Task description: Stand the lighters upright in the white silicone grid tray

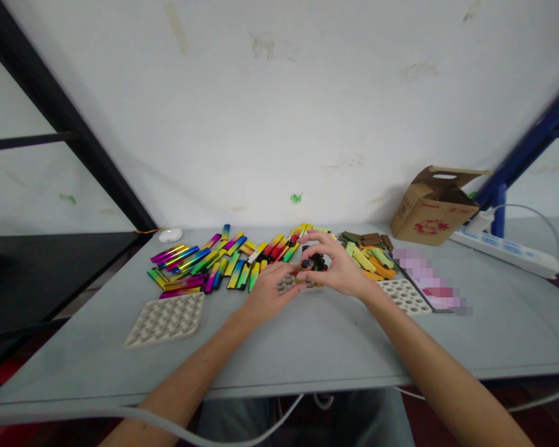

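Note:
My left hand (269, 290) is at the middle of the table, fingers bent and thumb beneath, its fingertips meeting those of my right hand. Whatever lies between its fingertips is too small to make out. My right hand (334, 264) curls from above, with thumb and fingers closed around a small dark cylindrical part (308, 264). Behind that part shows a cluster of small black pieces (320, 262), partly covered by the fingers. Below both hands lies a pale tray with round holes (286, 284), mostly hidden.
Shiny multicoloured tubes (218, 264) spread behind and left. Green, orange and brown tubes (370, 257) lie right. A moulded tray (168, 318) sits front left, another holed tray (405, 295) right, beside a pink-screened flat thing (426, 279). Behind are a cardboard box (431, 208) and power strip (507, 248).

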The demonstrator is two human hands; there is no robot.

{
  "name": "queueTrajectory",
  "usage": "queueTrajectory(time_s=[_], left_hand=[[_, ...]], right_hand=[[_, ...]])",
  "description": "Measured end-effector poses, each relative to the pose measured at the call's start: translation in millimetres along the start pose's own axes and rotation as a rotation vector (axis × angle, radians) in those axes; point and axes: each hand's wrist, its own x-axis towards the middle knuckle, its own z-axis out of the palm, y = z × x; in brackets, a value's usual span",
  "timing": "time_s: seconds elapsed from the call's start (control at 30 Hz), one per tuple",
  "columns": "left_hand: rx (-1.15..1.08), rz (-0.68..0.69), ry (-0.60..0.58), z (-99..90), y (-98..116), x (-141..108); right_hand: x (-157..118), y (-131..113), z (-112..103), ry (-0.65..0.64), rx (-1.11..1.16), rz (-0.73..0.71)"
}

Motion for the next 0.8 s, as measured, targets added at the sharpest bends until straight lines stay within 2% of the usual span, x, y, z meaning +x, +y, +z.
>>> queueTrajectory(time_s=[0.13,0.23,0.33,0.43,0.6,0.8], left_hand=[[-0.084,-0.068,0.044,2.0,9,5],[-0.078,-0.151,0.078,4.1,11,8],[-0.055,-0.241,0.095,7.2,7,8],[-0.032,-0.284,0.076,10.8,1,6],[0.015,-0.177,0.078,15.5,0,6],[0.1,-0.153,0.061,23.4,4,6]], right_hand=[[0,-2,4,-0.001,0.0,-0.002],[1,-3,2,0.052,0.017,0.045],[2,6,-2,0.132,0.029,0.178],[1,27,-8,0.221,-0.029,0.345],[-4,63,-15,0.227,-0.204,0.426],[-8,76,-17,0.198,-0.278,0.448]])
